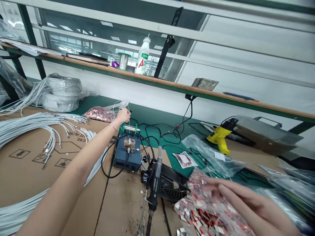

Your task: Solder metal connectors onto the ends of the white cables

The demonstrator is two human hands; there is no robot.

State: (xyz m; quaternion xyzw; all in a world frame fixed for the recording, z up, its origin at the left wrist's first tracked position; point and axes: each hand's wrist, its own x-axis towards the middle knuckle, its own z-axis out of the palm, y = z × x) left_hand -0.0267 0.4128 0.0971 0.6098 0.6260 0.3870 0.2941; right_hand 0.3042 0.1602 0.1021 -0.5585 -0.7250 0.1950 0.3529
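Note:
My left hand [123, 115] reaches far forward, its fingers closed beside a thin white loop [113, 109]. What lies inside those fingers is hidden. Behind it rests a clear bag of small red and silver parts [99, 113], and just below stands a solder wire spool [131, 128] on the blue soldering unit [126, 152]. At the lower right my right hand [246, 200], slightly blurred, pinches a larger plastic bag [209, 216] filled with small red and silver parts. Between my arms a soldering iron [155, 183] points downward in its holder.
White cables [31, 127] with metal ends spread over cardboard at left, near wrapped cable coils [61, 93]. A black fan [173, 185] stands behind the iron. Further right are a small packet [185, 159], a yellow heat gun [221, 136] and loose black cords. A shelf [162, 82] crosses above.

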